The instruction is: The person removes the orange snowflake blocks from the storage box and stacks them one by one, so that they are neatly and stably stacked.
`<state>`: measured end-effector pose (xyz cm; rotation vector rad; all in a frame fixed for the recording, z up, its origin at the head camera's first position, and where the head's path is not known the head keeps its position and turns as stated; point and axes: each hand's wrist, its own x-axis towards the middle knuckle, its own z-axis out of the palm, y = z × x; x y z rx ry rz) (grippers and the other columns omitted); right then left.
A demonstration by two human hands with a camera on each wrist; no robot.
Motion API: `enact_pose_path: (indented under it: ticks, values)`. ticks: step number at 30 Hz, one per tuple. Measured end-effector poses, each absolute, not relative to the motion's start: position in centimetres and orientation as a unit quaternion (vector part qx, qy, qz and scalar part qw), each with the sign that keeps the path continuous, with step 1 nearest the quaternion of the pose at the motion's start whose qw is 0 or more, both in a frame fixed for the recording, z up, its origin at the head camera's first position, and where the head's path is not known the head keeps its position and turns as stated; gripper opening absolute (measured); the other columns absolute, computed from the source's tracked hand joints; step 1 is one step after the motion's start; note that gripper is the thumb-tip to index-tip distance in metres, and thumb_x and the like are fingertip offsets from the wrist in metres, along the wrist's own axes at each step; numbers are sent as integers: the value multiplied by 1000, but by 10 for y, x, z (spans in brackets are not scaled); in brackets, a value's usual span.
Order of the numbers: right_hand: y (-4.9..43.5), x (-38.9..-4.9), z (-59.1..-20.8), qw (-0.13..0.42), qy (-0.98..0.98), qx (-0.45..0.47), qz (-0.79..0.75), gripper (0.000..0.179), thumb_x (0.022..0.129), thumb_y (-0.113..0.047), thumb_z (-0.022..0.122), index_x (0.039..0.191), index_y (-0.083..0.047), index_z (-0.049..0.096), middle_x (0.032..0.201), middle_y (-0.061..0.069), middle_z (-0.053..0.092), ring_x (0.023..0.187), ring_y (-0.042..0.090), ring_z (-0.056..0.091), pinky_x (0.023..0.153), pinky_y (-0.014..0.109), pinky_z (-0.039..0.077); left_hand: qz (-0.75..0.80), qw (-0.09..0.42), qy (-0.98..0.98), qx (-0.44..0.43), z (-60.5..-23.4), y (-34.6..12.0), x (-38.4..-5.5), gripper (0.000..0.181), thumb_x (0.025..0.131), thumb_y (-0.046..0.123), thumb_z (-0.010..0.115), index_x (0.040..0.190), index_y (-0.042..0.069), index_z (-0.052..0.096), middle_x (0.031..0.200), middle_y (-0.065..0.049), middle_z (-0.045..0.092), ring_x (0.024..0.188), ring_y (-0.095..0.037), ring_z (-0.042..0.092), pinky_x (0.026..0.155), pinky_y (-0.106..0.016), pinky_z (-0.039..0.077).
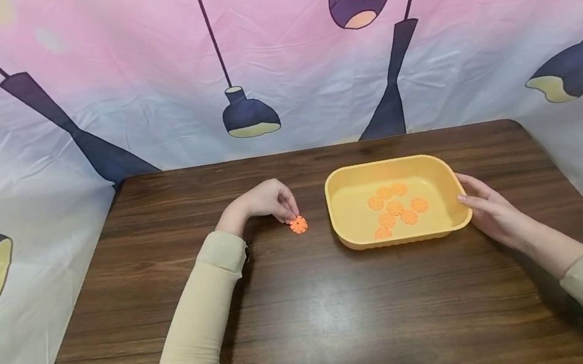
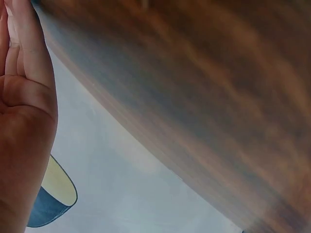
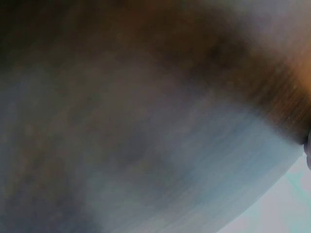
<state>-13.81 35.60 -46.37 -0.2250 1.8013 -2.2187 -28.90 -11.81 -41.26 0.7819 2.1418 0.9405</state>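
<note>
In the head view my left hand point(image 1: 268, 201) is left of the yellow plastic tub, fingers pointing down. Its fingertips pinch the edge of an orange notched disc point(image 1: 299, 224), a flat round piece with slots around its rim, close over the table. Several more orange discs lie flat inside the tub point(image 1: 346, 237), some overlapping. My right hand point(image 1: 492, 213) holds the tub's right end, thumb at the rim and fingers along the outer wall. In the left wrist view the palm of the left hand point(image 2: 24, 111) fills the left edge, its fingertips cut off.
The tub stands on a dark wooden table point(image 1: 299, 317) with rounded far corners. Behind the table hangs a pink and pale blue cloth point(image 1: 150, 52) printed with lamps. The right wrist view is mostly blurred table surface.
</note>
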Motion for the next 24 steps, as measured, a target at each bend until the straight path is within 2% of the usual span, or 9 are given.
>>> enact_pose_path:
  ticks: [18,24]
  values:
    - [356,-138,-463,137,621,-84,-767,44,112,-4,38,149,-28,43,147,-16,45,128,-5,59,102,11,50,349,336,828,283,-414,-116,-289,10,91,-7,73,98,-9,79,81,-10,80,68,-5,70,71,-28,66]
    - [356,-138,-463,140,622,-87,-766,44,113,-4,38,150,-28,42,147,-16,44,128,-5,59,103,11,50,362,318,826,292,-413,-120,-289,9,92,-5,74,99,-9,78,82,-11,80,69,-6,71,71,-29,66]
